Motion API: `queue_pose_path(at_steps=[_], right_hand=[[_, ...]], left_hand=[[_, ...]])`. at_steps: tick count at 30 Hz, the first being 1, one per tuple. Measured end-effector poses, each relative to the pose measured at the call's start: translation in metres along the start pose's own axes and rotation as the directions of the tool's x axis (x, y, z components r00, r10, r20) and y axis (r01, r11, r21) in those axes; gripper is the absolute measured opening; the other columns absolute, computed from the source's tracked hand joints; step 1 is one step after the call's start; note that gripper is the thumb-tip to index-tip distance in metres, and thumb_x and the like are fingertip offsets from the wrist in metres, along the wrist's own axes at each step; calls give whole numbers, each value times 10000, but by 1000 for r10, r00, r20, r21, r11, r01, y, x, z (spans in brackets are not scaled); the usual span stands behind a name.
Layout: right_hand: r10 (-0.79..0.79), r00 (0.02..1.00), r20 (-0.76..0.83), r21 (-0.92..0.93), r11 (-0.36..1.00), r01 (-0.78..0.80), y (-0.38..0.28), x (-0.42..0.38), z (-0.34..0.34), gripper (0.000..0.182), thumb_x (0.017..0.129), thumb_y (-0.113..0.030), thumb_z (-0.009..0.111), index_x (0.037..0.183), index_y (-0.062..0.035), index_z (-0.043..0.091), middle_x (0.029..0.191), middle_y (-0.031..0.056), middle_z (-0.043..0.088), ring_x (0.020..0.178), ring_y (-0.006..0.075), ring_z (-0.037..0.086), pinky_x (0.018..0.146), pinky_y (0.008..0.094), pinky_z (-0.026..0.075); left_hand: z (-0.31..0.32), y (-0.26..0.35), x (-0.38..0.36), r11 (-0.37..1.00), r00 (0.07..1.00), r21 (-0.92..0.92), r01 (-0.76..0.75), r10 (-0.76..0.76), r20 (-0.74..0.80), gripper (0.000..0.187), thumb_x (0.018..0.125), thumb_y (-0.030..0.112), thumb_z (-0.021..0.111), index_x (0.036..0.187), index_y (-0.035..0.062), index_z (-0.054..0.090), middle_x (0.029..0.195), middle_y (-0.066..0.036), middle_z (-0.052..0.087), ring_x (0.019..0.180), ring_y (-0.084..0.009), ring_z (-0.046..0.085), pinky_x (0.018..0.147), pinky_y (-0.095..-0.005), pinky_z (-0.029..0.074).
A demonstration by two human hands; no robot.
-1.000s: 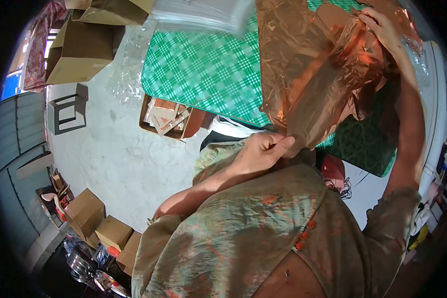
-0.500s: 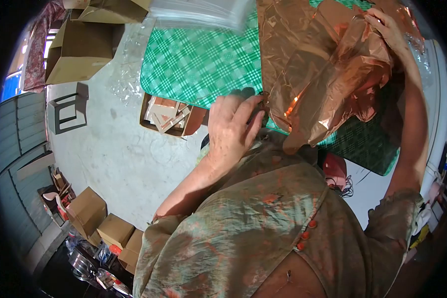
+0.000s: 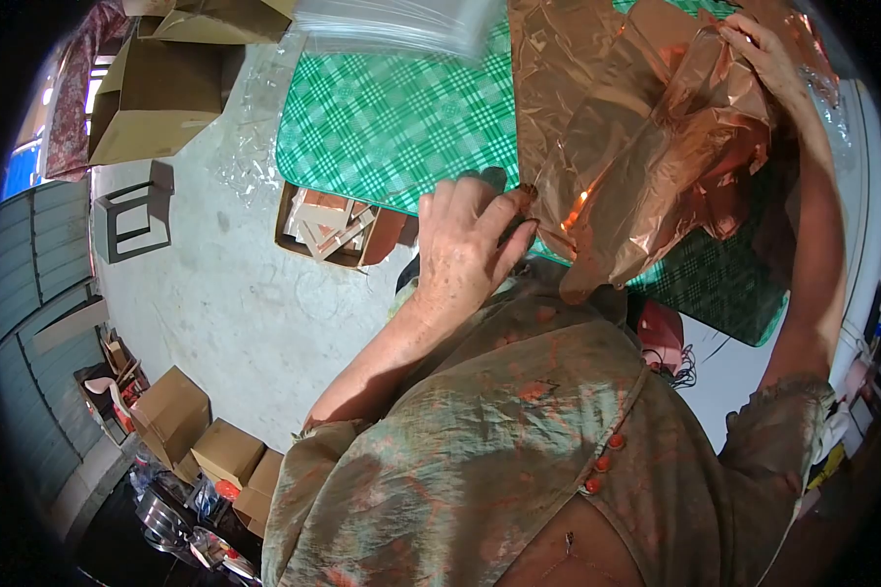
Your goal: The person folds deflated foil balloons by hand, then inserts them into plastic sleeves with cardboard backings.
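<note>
A thin, shiny copper-coloured plastic film (image 3: 607,127) lies crumpled over the right part of a table with a green checked cover (image 3: 392,127). My left hand (image 3: 465,245) is at the table's near edge, with thumb and index finger closed on the film's left corner. Its other fingers are curled, and their tips are partly hidden. Up at the far right, my right hand (image 3: 762,61) grips a gathered fold of the same film. The film bunches and hangs toward my lap between both hands.
Clear plastic bags (image 3: 392,24) lie stacked at the table's far side. Below its left edge stands an open carton (image 3: 289,225) with flat scraps. A small grey stool (image 3: 132,220), large open cardboard boxes (image 3: 162,98) and closed cartons (image 3: 225,452) stand on the floor to the left.
My left hand has shifted slightly right, and its thumb and index finger have come onto the film's corner. My right hand has hardly moved.
</note>
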State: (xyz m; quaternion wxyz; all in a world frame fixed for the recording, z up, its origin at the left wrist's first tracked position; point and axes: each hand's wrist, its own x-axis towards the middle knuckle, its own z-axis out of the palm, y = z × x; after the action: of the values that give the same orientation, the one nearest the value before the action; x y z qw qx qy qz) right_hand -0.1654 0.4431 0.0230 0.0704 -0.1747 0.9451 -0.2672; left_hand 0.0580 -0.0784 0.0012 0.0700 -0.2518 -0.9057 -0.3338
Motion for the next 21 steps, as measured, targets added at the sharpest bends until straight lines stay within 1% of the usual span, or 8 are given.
queue_pose_path(at_steps=[3, 6, 12, 15, 18, 21], right_hand=[[20, 999, 33, -6, 1000, -20, 4, 0, -4, 239, 1062, -246, 582, 1072, -7, 575, 1004, -25, 527, 982, 86, 492, 900, 243, 400], [28, 999, 16, -7, 1000, -28, 6, 0, -4, 240, 1061, -243, 581, 1073, -3, 572, 1003, -27, 526, 983, 84, 491, 903, 242, 400], [75, 997, -14, -22, 997, -76, -5, -2, -3, 251, 1058, -250, 585, 1082, 0, 574, 995, -30, 547, 973, 77, 497, 892, 235, 408], [80, 997, -1, 4, 997, -80, -9, -2, -4, 256, 1058, -253, 585, 1092, 1, 579, 996, -32, 557, 971, 74, 501, 890, 232, 412], [51, 998, -22, 0, 999, -51, -11, -2, -3, 256, 1060, -254, 583, 1095, -1, 584, 998, -36, 558, 975, 71, 502, 890, 231, 412], [71, 997, -1, -5, 997, -71, -17, -2, -5, 255, 1060, -256, 581, 1089, -3, 585, 996, -35, 558, 974, 72, 502, 889, 236, 414]], left_hand=[[0, 0, 0, 1000, 1000, -4, 12, -12, -2, 346, 805, 177, 843, 1138, 144, 755, 918, -39, 539, 869, -231, 494, 762, -380, 380], [-1, 3, 2, 999, 999, -12, 34, -34, 6, 348, 805, 164, 837, 1143, 150, 755, 919, -43, 531, 869, -235, 492, 764, -384, 378], [0, 1, 1, 1000, 1000, 1, -7, 7, 1, 363, 796, 151, 832, 1151, 170, 754, 919, -40, 512, 871, -235, 485, 766, -382, 368], [1, 0, 0, 1000, 1000, -9, 6, -6, -4, 359, 793, 145, 831, 1142, 178, 756, 918, -38, 511, 874, -235, 486, 764, -382, 365], [3, 0, -1, 1000, 1000, 6, 11, -11, -26, 319, 790, 143, 828, 1099, 166, 754, 922, -41, 521, 873, -237, 492, 761, -386, 365], [5, -2, -2, 1000, 999, 8, 14, -14, -36, 281, 788, 137, 822, 1057, 151, 745, 933, -41, 538, 875, -242, 501, 758, -388, 365]])
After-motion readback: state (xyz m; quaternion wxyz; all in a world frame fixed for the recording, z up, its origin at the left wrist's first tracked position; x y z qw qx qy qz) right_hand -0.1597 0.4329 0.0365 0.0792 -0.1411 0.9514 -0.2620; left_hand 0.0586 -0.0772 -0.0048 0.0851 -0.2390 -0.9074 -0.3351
